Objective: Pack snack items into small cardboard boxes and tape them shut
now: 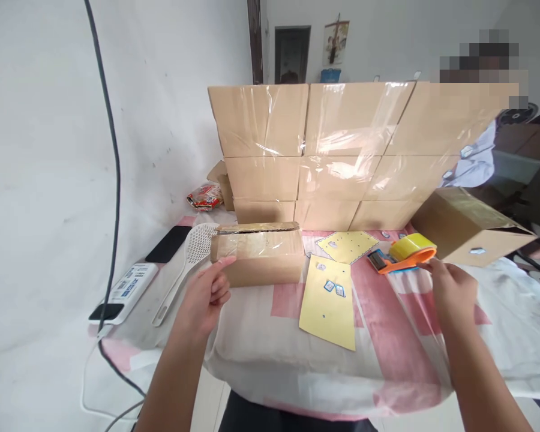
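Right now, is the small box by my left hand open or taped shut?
Shut: the small box has its flaps flat under glossy tape, left hand touching its front.

Cloth-covered table [261,354], boxes [315,150], tape dispenser [402,253]

A white wall [40,150] fills the space far left of the grip, plain and scuffed, with a black cable [112,180] hanging down across it. Beyond the grip, a dark post [254,36] rises at the corner where the wall meets a second pale wall [387,36]. On that far wall sit a dark doorway [292,53] and a small hanging picture [335,42]. Even, soft daylight covers the room. Under the grip, the table [387,336] wears a pink and white cloth.
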Motion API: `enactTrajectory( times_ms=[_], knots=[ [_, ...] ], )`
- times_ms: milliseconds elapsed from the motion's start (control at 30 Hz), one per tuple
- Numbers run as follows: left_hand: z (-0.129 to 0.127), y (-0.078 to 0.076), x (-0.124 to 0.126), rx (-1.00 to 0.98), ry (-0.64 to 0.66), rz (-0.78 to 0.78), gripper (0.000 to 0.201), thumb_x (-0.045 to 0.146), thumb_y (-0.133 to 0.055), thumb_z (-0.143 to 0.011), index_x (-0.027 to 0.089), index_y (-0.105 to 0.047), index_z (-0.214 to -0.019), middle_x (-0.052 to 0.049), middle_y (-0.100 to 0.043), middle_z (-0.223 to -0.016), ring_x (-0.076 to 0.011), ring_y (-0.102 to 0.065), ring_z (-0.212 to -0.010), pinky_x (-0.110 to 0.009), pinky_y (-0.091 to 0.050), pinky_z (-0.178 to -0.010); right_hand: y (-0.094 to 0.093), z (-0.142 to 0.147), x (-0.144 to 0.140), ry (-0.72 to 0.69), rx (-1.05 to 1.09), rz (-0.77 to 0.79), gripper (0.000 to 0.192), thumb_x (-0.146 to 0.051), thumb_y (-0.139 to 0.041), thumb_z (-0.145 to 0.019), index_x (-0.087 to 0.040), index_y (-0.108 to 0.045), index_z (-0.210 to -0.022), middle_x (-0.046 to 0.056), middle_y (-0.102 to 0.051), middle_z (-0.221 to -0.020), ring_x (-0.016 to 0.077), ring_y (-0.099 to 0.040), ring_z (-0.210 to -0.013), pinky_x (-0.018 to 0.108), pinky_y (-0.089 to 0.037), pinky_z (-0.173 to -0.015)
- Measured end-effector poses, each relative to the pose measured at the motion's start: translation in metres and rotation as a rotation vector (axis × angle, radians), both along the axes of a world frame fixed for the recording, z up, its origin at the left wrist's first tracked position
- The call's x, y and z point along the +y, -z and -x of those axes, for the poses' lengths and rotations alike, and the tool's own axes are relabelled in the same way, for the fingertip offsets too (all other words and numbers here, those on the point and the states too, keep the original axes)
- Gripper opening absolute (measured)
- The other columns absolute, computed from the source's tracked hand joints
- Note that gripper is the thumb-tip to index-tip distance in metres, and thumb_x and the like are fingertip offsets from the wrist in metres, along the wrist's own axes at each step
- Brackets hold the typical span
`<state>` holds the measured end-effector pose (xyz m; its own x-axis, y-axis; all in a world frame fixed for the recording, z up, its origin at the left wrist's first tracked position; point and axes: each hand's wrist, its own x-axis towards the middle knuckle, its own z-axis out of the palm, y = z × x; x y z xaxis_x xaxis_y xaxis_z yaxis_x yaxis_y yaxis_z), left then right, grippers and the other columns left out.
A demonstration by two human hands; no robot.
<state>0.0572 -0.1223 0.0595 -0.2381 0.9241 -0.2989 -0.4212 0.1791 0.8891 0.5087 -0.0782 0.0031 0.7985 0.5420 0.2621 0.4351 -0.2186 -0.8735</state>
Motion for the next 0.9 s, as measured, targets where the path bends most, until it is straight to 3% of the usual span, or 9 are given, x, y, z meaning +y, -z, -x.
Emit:
enactTrajectory(
  times_ms=[67, 100, 200, 267, 333, 433, 567, 767, 900],
  knots=[
    [0.001, 0.002, 0.000, 0.014, 0.011, -0.013, 0.047, 0.040, -0.082, -0.066, 0.013, -0.073, -0.104, 0.013, -0.021, -0.051, -0.0042, -0.016, -0.045, -0.019, -0.014, -0.042, -0.016, 0.030, -0.012, -0.154, -0.149, 0.094, 0.022, -0.044, -0.064, -0.078, -0.025, -0.074, -0.082, 0.014, -0.075, -0.081, 0.0391, -0.071, -0.085, 0.057, -0.055, -0.079],
    [0.002, 0.003, 0.000, 0.022, 0.016, -0.023, 0.048, 0.041, -0.082, -0.066, 0.013, -0.073, -0.104, 0.013, -0.022, -0.051, -0.0042, -0.017, -0.045, -0.019, -0.015, -0.042, -0.026, 0.052, -0.014, -0.302, -0.203, 0.035, 0.025, -0.044, -0.062, -0.080, -0.026, -0.076, -0.091, 0.013, -0.078, -0.096, 0.0389, -0.071, -0.094, 0.057, -0.055, -0.084],
    [0.003, 0.006, 0.001, 0.031, 0.020, -0.048, 0.049, 0.043, -0.082, -0.067, 0.013, -0.073, -0.105, 0.013, -0.023, -0.051, -0.0042, -0.018, -0.045, -0.019, -0.015, -0.043, -0.063, 0.140, -0.006, -0.949, -0.436, -0.209, 0.032, -0.040, -0.054, -0.093, -0.029, -0.074, -0.116, 0.008, -0.075, -0.122, 0.0329, -0.069, -0.115, 0.053, -0.055, -0.096],
    [0.003, 0.007, 0.001, 0.018, 0.019, -0.053, 0.049, 0.045, -0.083, -0.066, 0.014, -0.072, -0.103, 0.013, -0.022, -0.051, -0.0041, -0.017, -0.045, -0.019, -0.014, -0.043, -0.088, 0.202, 0.011, -1.380, -0.662, -0.300, 0.037, -0.033, -0.050, -0.098, -0.029, -0.069, -0.130, 0.005, -0.067, -0.138, 0.0284, -0.058, -0.134, 0.052, -0.044, -0.114],
    [0.001, 0.009, 0.003, 0.001, 0.011, -0.056, 0.046, 0.047, -0.084, -0.066, 0.014, -0.072, -0.096, 0.012, -0.023, -0.051, -0.0039, -0.017, -0.046, -0.019, -0.014, -0.043, -0.106, 0.253, 0.035, -1.613, -0.811, -0.236, 0.042, -0.034, -0.043, -0.103, -0.026, -0.064, -0.138, 0.004, -0.056, -0.151, 0.0274, -0.044, -0.147, 0.052, -0.033, -0.123],
    [-0.005, 0.014, 0.007, -0.007, -0.036, -0.070, 0.039, 0.046, -0.084, -0.066, 0.015, -0.070, -0.087, 0.012, -0.024, -0.050, -0.0040, -0.017, -0.046, -0.020, -0.014, -0.044, -0.109, 0.298, 0.073, -1.738, -0.874, -0.033, 0.051, -0.042, -0.037, -0.105, -0.021, -0.054, -0.148, 0.006, -0.048, -0.156, 0.0293, -0.039, -0.150, 0.053, -0.032, -0.123],
    [-0.011, 0.025, 0.014, 0.027, -0.120, -0.083, 0.032, 0.044, -0.079, -0.070, 0.016, -0.072, -0.083, 0.011, -0.023, -0.049, -0.0053, -0.016, -0.047, -0.022, -0.014, -0.045, -0.086, 0.310, 0.101, -1.753, -0.907, 0.131, 0.056, -0.046, -0.030, -0.106, -0.021, -0.048, -0.153, 0.005, -0.038, -0.163, 0.0314, -0.026, -0.155, 0.055, -0.026, -0.125],
    [-0.015, 0.041, 0.022, 0.188, -0.252, -0.104, 0.023, 0.039, -0.074, -0.075, 0.016, -0.070, -0.073, 0.005, -0.038, -0.056, -0.0072, -0.029, -0.052, -0.023, -0.021, -0.050, -0.074, 0.306, 0.097, -1.731, -0.899, 0.153, 0.055, -0.045, -0.028, -0.107, -0.024, -0.043, -0.156, 0.004, -0.031, -0.166, 0.0310, -0.017, -0.158, 0.060, -0.018, -0.125],
    [-0.020, 0.059, 0.021, 0.293, -0.282, -0.057, 0.048, 0.055, -0.069, -0.081, 0.017, -0.056, -0.055, 0.004, -0.035, -0.052, -0.0085, -0.032, -0.052, -0.024, -0.026, -0.051, -0.079, 0.307, 0.093, -1.701, -0.925, 0.129, 0.053, -0.040, -0.030, -0.107, -0.023, -0.044, -0.156, 0.003, -0.033, -0.165, 0.0289, -0.021, -0.157, 0.056, -0.021, -0.126]
  ],
)
